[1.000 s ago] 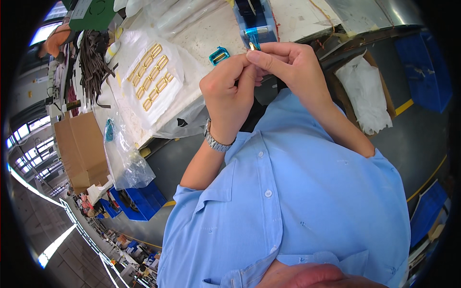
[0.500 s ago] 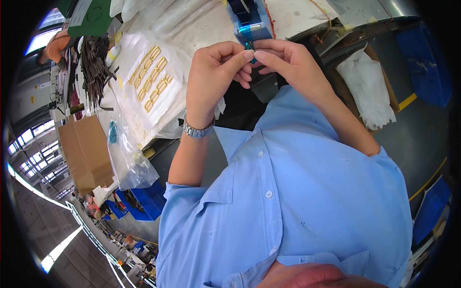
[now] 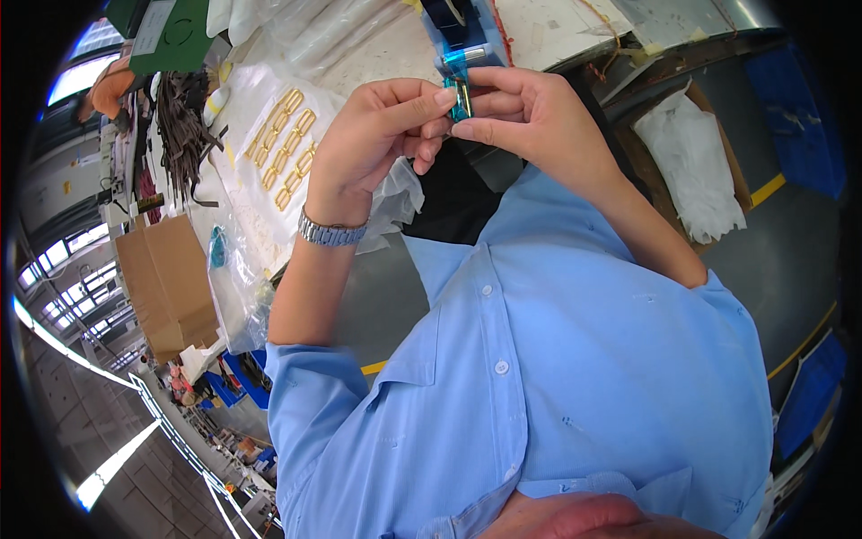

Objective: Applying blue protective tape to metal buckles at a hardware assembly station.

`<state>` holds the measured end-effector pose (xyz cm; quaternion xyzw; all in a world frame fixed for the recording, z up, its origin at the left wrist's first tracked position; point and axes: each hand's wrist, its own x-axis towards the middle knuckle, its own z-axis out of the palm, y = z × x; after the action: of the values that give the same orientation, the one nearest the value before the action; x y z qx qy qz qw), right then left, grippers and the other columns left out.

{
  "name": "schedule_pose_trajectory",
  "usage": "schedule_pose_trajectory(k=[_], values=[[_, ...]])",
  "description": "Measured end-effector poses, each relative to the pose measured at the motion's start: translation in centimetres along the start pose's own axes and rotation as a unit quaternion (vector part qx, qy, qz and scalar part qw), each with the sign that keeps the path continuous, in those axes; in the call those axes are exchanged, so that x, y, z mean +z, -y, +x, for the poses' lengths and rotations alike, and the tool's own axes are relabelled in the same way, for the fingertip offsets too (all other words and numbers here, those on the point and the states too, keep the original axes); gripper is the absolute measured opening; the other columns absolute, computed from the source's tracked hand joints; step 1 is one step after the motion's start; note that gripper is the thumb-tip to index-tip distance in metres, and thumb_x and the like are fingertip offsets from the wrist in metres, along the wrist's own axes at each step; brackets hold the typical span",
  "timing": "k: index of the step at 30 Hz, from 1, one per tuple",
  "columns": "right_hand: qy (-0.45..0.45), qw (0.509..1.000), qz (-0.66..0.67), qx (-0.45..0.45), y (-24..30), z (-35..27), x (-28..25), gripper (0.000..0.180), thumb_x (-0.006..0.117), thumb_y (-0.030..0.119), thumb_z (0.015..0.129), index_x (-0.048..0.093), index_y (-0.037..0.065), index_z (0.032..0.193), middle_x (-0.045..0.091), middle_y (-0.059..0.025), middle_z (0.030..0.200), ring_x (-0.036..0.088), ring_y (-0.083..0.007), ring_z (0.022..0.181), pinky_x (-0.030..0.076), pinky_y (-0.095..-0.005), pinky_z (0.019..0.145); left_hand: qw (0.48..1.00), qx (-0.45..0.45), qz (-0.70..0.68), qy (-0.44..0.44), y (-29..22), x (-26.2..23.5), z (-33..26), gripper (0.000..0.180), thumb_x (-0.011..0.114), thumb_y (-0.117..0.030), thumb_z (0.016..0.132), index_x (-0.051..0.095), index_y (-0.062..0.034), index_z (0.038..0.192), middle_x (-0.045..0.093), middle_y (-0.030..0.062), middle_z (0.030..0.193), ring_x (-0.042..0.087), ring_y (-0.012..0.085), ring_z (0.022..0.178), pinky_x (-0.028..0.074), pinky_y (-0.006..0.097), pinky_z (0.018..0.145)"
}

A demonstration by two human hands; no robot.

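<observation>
Both hands, left hand and right hand, pinch one small blue-wrapped buckle between fingertips; about ten gold buckles lie bagged on the bench.

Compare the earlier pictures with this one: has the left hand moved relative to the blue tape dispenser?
Yes. The left hand has risen toward the blue tape dispenser, closing in beside the right hand on the small buckle.
</observation>
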<state>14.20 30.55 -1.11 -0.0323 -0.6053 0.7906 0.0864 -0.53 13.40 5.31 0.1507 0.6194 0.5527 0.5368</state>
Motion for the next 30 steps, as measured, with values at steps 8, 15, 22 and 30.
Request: schedule_pose_trajectory(k=[8, 15, 22, 30], values=[[-0.031, 0.998, -0.05, 0.007, 0.4, -1.2, 0.8, 0.045, 0.082, 0.02, 0.096, 0.071, -0.005, 0.131, 0.083, -0.0142, 0.103, 0.077, -0.0118, 0.095, 0.059, -0.0265, 0.085, 0.997, -0.071, 0.009, 0.003, -1.2, 0.2, -0.3, 0.026, 0.073, -0.024, 0.106, 0.07, -0.002, 0.092, 0.063, 0.0005, 0.075, 0.062, 0.009, 0.059, 0.052, 0.023, 0.049], [-0.044, 0.997, -0.027, -0.055, -1.3, 0.1, 0.3, 0.042, 0.082, 0.019, 0.097, 0.071, -0.006, 0.13, 0.083, -0.0129, 0.103, 0.08, -0.0166, 0.098, 0.06, -0.0273, 0.09, 0.992, -0.125, -0.027, 0.007, -1.1, -0.5, 1.4, 0.022, 0.071, -0.022, 0.107, 0.068, -0.0037, 0.095, 0.06, -0.0019, 0.076, 0.059, 0.0077, 0.059, 0.048, 0.023, 0.046], [-0.062, 0.993, -0.087, -0.052, -0.1, 0.2, 0.4, 0.037, 0.083, 0.019, 0.096, 0.076, -0.004, 0.125, 0.082, -0.0105, 0.098, 0.08, -0.0148, 0.093, 0.061, -0.0263, 0.085, 0.975, -0.176, -0.131, 0.032, -1.4, -1.5, 2.5, 0.02, 0.072, -0.021, 0.106, 0.066, -0.0051, 0.096, 0.059, -0.0029, 0.075, 0.058, 0.0059, 0.061, 0.046, 0.02, 0.047], [-0.072, 0.991, -0.1, -0.047, -0.2, 0.6, 0.2, 0.033, 0.083, 0.021, 0.096, 0.079, -0.003, 0.119, 0.082, -0.0095, 0.092, 0.077, -0.0099, 0.085, 0.058, -0.0243, 0.076, 0.986, 0.051, 0.074, -0.139, 0.5, 0.4, 0.3, 0.023, 0.078, -0.016, 0.101, 0.071, 0.0017, 0.113, 0.069, 0.0043, 0.083, 0.071, 0.0137, 0.074, 0.061, 0.027, 0.061]])
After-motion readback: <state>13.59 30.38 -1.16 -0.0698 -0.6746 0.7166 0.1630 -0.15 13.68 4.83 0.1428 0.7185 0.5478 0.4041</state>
